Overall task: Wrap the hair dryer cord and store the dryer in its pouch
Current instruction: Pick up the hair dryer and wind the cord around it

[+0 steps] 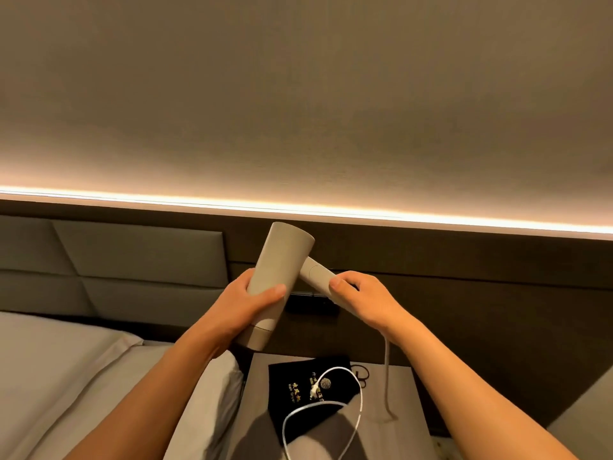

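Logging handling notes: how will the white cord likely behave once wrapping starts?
Probably floppy: the cord hangs from the handle and loops loosely over the black pouch. Likely light and springy, so coils may unwind unless pinched.

Dim warm room, glowing light strip point(298, 207)

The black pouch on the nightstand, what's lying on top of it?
The dryer's white cord loops loosely across the black pouch, with its plug. Whatever is inside the pouch is hidden.
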